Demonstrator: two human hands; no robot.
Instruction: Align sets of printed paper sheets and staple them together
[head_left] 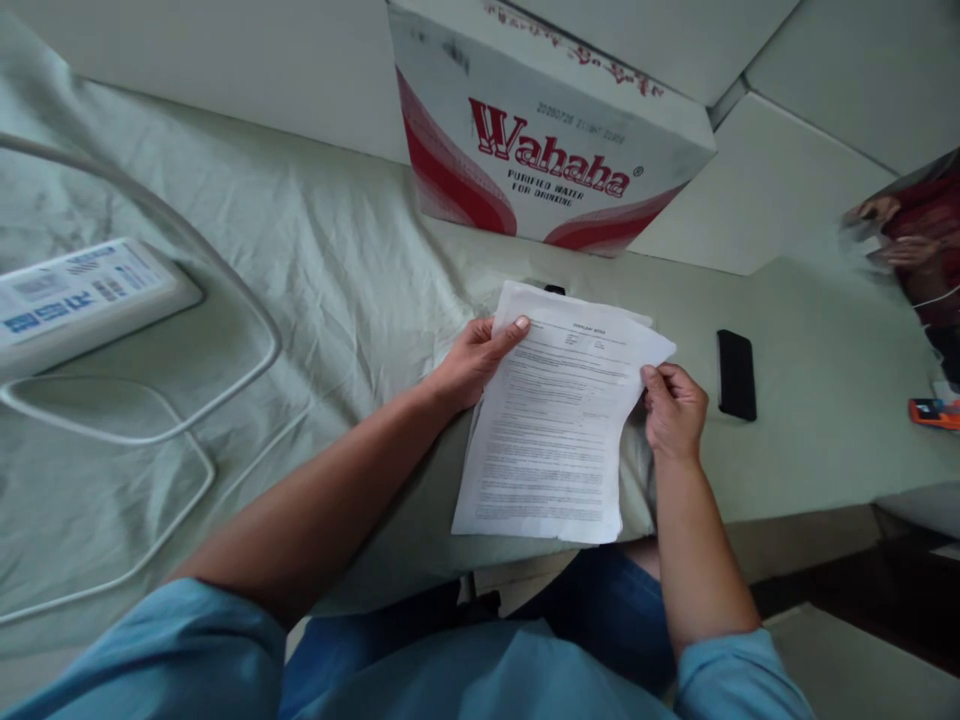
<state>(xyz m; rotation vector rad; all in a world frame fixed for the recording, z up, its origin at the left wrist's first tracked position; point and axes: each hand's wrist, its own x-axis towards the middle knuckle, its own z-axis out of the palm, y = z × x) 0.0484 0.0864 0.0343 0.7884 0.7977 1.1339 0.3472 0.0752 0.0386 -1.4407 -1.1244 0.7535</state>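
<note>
Far left of the paper sheets [551, 420]: a white power strip [82, 295] with blue labels, white cable [187, 260] looping around it over the wrinkled pale green cloth [337, 260] covering the tabletop; well apart from both hands.

Nearer, just left of the paper sheets: left hand [469, 365], forearm running in from lower left; grip closed on the sheets' upper left edge, thumb lying over the top face, fingers tucked beneath.

Centre: the paper sheets, a thin stack of printed pages, held between the two grips just above the cloth; long axis running from the near edge of the tabletop up toward the box, tilted slightly to the right at the top; lower end overhanging the tabletop edge above the lap; a second sheet's corner showing behind the top page.

Behind the paper sheets: a white and red cardboard box [540, 130] printed "Wahaha", standing on the cloth, apart from the pages.

Just right of the paper sheets: right hand [675, 410], grip pinched on the right edge about mid-height, thumb on top; lower on the page than the left grip.

Right of that hand: a black phone [736, 374] lying flat, near but not touching.

Far right: another person's hands [892, 230], blurred; an orange object [934, 412] at the edge, too blurred to tell.
</note>
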